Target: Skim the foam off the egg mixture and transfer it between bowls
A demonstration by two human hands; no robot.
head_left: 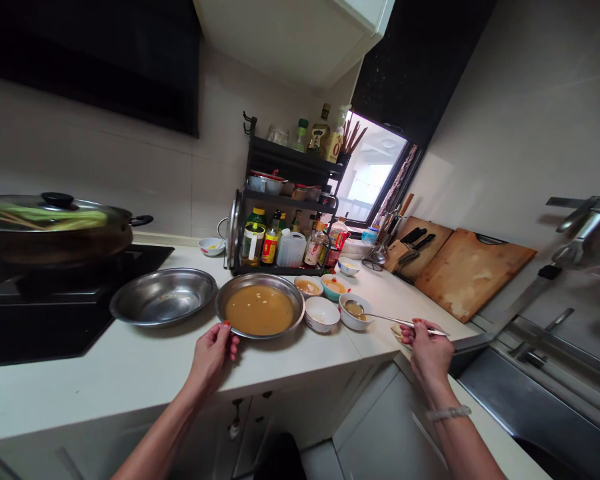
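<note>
A steel basin (260, 308) filled with brown liquid sits on the white counter (130, 373). My left hand (213, 353) grips its near rim, fingers curled over the edge. My right hand (427, 350) is closed on the handle of a long metal spoon (395, 319). The spoon's bowl rests in a small white bowl (355, 312) and holds some brown liquid. Another small white bowl (321, 313) stands between the basin and that bowl.
An empty steel basin (163, 297) lies left of the full one. A lidded wok (55, 230) sits on the black cooktop (40, 313). A rack of bottles (285, 220), two small bowls (323, 287), cutting boards (467, 270) and a sink (530, 400) surround the spot.
</note>
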